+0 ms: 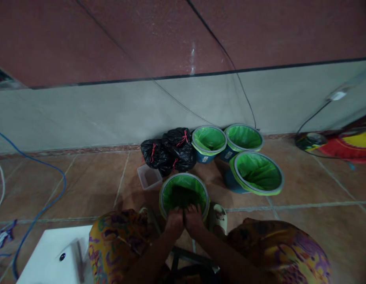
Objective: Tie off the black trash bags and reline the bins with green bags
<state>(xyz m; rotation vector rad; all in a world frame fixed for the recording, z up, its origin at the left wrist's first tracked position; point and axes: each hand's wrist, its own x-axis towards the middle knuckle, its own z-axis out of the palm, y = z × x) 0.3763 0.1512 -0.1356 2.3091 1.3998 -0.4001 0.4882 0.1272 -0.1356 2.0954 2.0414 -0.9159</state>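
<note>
Between my feet stands a trash bin [163, 185] with a grey rim and a green bin liner [187, 181] folded over it. Side by side at its near edge are my left hand [174, 221] and my right hand [193, 219]. Both have their fingers curled over the rim onto the liner, and the thumbs are close together. Dark shadow fills the bin's inside, so what lies at its bottom is hidden. The fingertips are dim and partly hard to make out.
Three more lined bins, a left one [204, 156], a back one [243, 138] and a right one [256, 173], stand ahead. Tied black bags [178, 148] lie beside a clear plastic tub [149, 177]. A blue cable [57, 169] and a white box [49, 252] are at left.
</note>
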